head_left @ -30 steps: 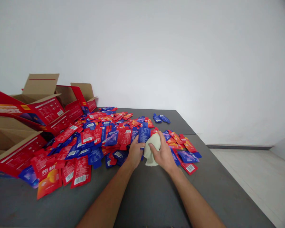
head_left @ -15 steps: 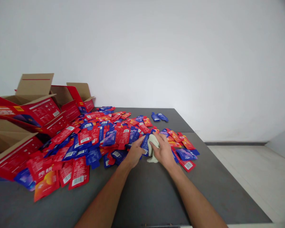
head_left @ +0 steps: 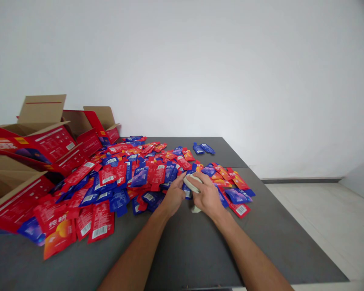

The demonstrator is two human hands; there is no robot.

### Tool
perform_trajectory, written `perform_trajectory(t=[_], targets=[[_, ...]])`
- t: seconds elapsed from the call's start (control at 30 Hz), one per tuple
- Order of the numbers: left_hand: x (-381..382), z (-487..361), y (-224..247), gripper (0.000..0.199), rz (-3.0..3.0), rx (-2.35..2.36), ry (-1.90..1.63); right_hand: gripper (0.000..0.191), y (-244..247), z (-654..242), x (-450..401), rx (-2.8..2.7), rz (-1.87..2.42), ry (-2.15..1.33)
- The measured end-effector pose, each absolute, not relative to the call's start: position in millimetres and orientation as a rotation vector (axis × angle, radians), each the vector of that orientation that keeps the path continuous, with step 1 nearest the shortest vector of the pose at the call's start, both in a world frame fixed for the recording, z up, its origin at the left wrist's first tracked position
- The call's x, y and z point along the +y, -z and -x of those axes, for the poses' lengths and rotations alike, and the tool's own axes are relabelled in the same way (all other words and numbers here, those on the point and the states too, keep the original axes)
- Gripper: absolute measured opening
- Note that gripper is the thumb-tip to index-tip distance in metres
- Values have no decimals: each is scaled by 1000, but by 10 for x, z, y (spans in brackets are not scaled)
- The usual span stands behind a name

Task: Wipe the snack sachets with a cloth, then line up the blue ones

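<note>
A blue pouch [head_left: 187, 191] is pinched at its left edge by my left hand [head_left: 175, 197]. My right hand [head_left: 208, 197] grips a pale cloth [head_left: 191, 182], pressing it against the upper part of that pouch. Some of the cloth hangs out below my right fingers. Both hands are close together over the dark table [head_left: 194, 246]. Red and blue pouches lie heaped to the left, such as a red pouch [head_left: 101, 222] with a barcode. More pouches, among them a purple-blue one [head_left: 238, 196], lie just right of my right hand.
Open red cardboard boxes [head_left: 53, 141] stand at the left, their brown flaps up. Two blue pouches [head_left: 203, 148] lie apart near the back of the table. A white wall [head_left: 182, 72] rises behind, and pale floor [head_left: 306, 206] shows beyond the table's right edge.
My right hand has shifted the cloth up and left across the blue pouch, with the cloth now bunched over its top. My left hand stays nearly in place, holding the pouch.
</note>
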State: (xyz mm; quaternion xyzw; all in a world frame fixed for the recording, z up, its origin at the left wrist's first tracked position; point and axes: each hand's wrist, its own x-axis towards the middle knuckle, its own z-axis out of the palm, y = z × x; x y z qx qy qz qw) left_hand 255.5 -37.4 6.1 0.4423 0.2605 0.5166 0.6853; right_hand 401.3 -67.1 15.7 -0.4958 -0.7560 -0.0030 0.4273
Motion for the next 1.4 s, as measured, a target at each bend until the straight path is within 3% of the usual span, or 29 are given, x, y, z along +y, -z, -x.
perform_trajectory(t=[0.17,0.4,0.57,0.77,0.93,1.17,1.4], targets=[[-365,-2562,-93,84,-954,600,-1213,53,-238,-3931,-748,-2003,1175,-128],[-339,-2557,-217,65,-894,613,-1356,32,-333,-4011,-722,-1631,1211,-269],[-314,-2491,-234,75,-801,685,-1441,37,-323,-4039,-724,-1403,1289,-319],[-309,-2553,-136,40,-830,711,-1297,31,-280,-3916,-745,-1510,1165,-306],[-320,-2634,-110,30,-747,614,-1284,27,-274,-3866,-739,-1643,1060,-231],[-381,-2617,-173,37,-739,635,-1204,28,-266,-3980,-662,-1509,1216,-98],[-402,-2628,-172,34,-1165,834,-1181,27,-268,-4063,-624,-1520,1251,-111]])
